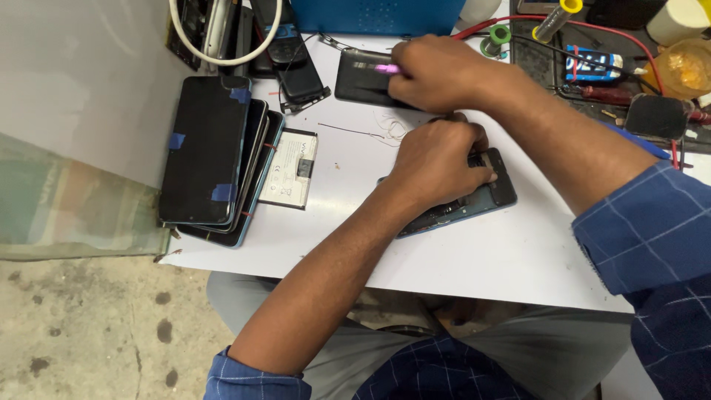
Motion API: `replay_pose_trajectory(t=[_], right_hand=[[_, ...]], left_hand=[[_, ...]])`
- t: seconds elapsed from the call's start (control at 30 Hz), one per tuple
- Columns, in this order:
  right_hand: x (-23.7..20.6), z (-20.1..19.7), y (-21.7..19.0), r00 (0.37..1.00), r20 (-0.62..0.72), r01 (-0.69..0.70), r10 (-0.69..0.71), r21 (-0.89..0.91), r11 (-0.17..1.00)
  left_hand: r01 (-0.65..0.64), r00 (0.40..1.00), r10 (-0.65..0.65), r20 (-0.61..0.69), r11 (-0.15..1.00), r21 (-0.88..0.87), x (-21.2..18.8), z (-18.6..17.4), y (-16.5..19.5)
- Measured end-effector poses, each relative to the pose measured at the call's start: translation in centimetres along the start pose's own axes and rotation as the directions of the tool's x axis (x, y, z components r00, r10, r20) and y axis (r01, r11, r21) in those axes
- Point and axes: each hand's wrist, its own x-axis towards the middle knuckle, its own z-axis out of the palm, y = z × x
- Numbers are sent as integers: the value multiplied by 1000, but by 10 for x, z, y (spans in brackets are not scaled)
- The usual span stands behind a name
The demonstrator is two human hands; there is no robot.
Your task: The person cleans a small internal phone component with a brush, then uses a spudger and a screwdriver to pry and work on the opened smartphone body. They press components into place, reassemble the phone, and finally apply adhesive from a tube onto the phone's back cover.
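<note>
White tabletop (474, 259) carries everything, and nearest the seated person lies the opened dark smartphone with a blue frame (485, 198), slanting from lower left to upper right, its insides showing at the top end. The left hand (437, 159) rests over the middle of it, fingers curled down and pressing on the upper part — a loose, closed grip on the phone rather than a spread palm. Left of it sits a flat white rectangular battery with a printed label and a small dark patch (289, 169), just beside a stack of black-screened phones marked with bits of blue tape (211, 152), which leans against the grey wall panel.

Farther back the right hand (433, 70) is bunched into a fist around a slim pink-handled tool (386, 69), knuckles up, the forearm crossing above the left wrist. It rests on a black rectangular phone back cover (359, 78). Beyond — a blue metal box (374, 15), a white looped cable (222, 44), and off to the right a small blue labelled packet (592, 63).
</note>
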Motion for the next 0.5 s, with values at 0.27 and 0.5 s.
replay_pose_trajectory(t=[0.27, 0.5], right_hand=[[-25, 3, 37, 988, -136, -27, 75, 328, 944], [-97, 34, 83, 965, -193, -3, 177, 668, 744]], left_hand=[[-40, 999, 41, -29, 999, 21, -1, 3, -2], [-13, 1000, 13, 20, 999, 29, 2, 10, -5]])
